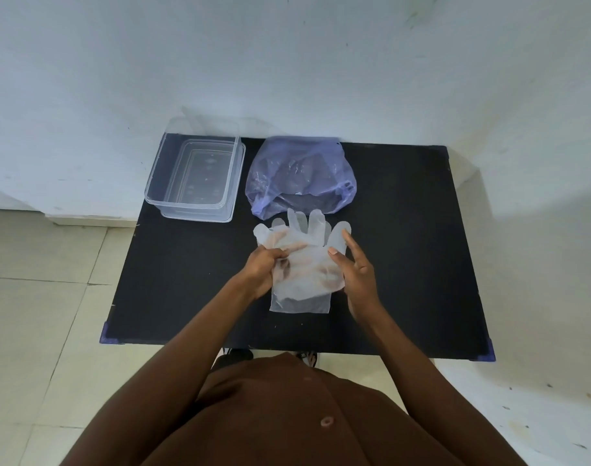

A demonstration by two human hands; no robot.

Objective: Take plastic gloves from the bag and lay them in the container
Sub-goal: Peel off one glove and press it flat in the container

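Observation:
A clear plastic glove (307, 230) is held above the middle of the black table (186, 290), its fingers pointing away from me. My left hand (262, 269) grips its left side, partly under the film. On the glove's right edge my right hand (358, 270) pinches it between thumb and fingers. A translucent purple bag (300, 176) lies just beyond the glove, its mouth toward me. The clear rectangular container (159, 186) stands at the table's far left corner with nothing visible inside.
The table stands against a white wall (287, 62). Pale floor tiles (41, 297) lie to the left and right. My brown garment (287, 415) fills the bottom of the view.

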